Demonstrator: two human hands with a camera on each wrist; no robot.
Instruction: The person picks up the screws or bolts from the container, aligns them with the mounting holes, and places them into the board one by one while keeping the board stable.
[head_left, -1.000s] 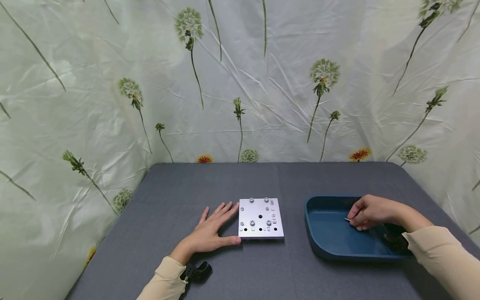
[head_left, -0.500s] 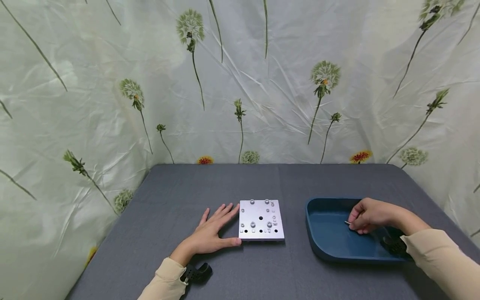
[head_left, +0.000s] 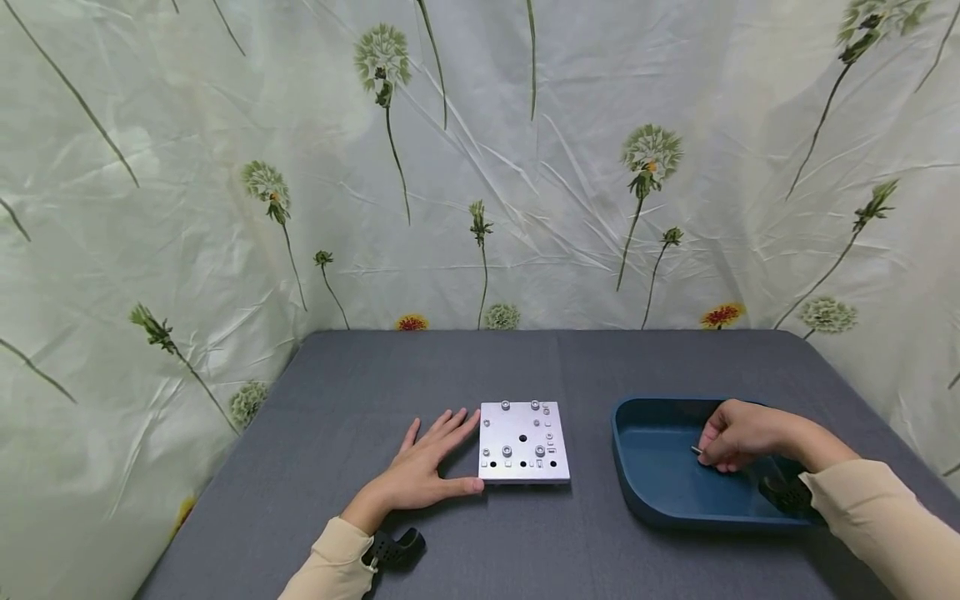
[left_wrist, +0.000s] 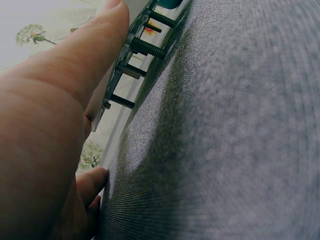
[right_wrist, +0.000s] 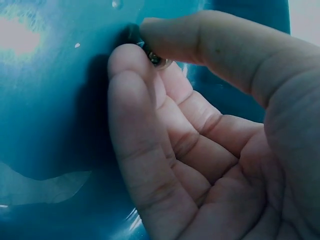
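My left hand lies spread at the left side of a flat silver metal plate, thumb and index fingertips right at its edge. Screw heads and dark holes dot the plate's top. From the left wrist view, a threaded screw and other posts stick out below the plate. Inside the blue tray, my right hand pinches a small, thin metal piece between thumb and fingertips. Only a shiny rounded bit of the metal piece shows in the right wrist view; the fingers hide the rest.
Dark grey cloth covers the table. Behind and beside it hangs a pale curtain printed with dandelions. The tray's raised walls surround my right hand, and black straps, such as the left one, circle both wrists.
The right fingers have shifted slightly on the small metal piece, and a little less of it shows. My left hand and the plate hold their place; the head view has tipped up slightly.
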